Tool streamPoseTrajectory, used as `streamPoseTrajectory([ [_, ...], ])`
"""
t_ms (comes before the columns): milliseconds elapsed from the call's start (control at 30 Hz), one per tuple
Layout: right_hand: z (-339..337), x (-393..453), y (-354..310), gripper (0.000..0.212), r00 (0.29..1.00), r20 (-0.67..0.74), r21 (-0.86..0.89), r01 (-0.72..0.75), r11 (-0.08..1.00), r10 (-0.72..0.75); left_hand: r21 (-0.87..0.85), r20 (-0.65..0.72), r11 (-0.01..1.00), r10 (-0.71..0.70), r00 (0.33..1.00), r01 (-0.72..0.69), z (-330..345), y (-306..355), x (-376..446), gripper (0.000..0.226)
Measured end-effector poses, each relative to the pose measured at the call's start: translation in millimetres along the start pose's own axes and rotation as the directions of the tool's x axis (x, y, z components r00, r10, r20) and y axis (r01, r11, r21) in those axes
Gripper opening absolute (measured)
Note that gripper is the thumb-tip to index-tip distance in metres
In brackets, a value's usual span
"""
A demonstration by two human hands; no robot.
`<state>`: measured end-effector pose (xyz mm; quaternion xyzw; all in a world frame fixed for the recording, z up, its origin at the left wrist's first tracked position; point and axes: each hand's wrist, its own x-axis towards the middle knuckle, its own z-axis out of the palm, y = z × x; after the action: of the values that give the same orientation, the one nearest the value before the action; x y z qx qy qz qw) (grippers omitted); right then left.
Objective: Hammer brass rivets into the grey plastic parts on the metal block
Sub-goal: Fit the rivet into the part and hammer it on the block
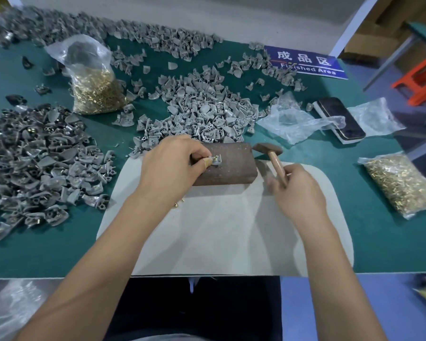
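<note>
Two hands are at work over my pale mat point(221, 230), which lies against the near edge of the green tabletop point(59, 247). My right hand point(298, 190) curls its fingers round the wooden handle of the hammer point(271, 155); the hammer's dark head sits just beyond the right end of the metal block point(231, 166), low by the tabletop, though I cannot tell if it touches. The block stands on the far part of the mat. My left hand point(170, 166) reaches over the block's left end and pinches a grey plastic part point(215, 160) between thumb and forefinger; the thumb tip carries a tan wrap. The part lies on top of the block, jutting right of the fingertips, with a brass rivet point(215, 158) seated in it just past them. Toward the left edge a heap of riveted parts point(35, 156) spreads out, and by the right edge a bag of rivets point(401, 185) lies flat. Farther back, a loose pile of grey parts point(202, 112) fills the middle, with a second bag of rivets point(94, 87) left of it, crumpled clear plastic point(288, 121) and a dark phone point(340, 119) to the right, and a blue sign point(305, 62) near the far right corner
</note>
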<state>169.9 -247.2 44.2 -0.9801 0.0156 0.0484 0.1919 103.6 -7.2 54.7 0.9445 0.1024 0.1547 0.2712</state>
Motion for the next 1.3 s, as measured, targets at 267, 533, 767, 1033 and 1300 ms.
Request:
streamPoseTrajectory([
  [267, -23.4, 3.0, -1.2, 0.033, 0.981, -0.009, 0.384, 0.181, 0.905, -0.192, 0.066, -0.013, 0.998, 0.023, 1.0, -0.022, 1.4, 1.6, 0.2, 0.008],
  [533, -12.2, -17.8, -26.5, 0.014, 0.903, 0.045, 0.477, 0.356, 0.804, -0.427, 0.072, 0.016, 0.996, 0.046, 0.999, -0.047, 0.1, -1.4, 2.6, 0.009],
  [767, -9.0, -23.3, -42.7, 0.022, 0.894, -0.059, 0.526, 0.406, 0.747, -0.444, 0.08, 0.037, 0.995, 0.051, 0.998, -0.054, -1.5, -3.6, 5.3, 0.006],
  [1033, -4.0, -30.5, -43.2, 0.025, 0.903, -0.052, 0.409, 0.409, 0.816, -0.426, 0.105, 0.045, 0.992, 0.072, 0.996, -0.076, -6.5, -3.6, 11.8, 0.007],
  [1300, -5.1, -37.5, -44.6, 0.027, 0.903, -0.107, 0.374, 0.425, 0.824, -0.417, 0.119, 0.038, 0.989, 0.085, 0.996, -0.089, -7.3, -3.2, 12.5, 0.007],
])
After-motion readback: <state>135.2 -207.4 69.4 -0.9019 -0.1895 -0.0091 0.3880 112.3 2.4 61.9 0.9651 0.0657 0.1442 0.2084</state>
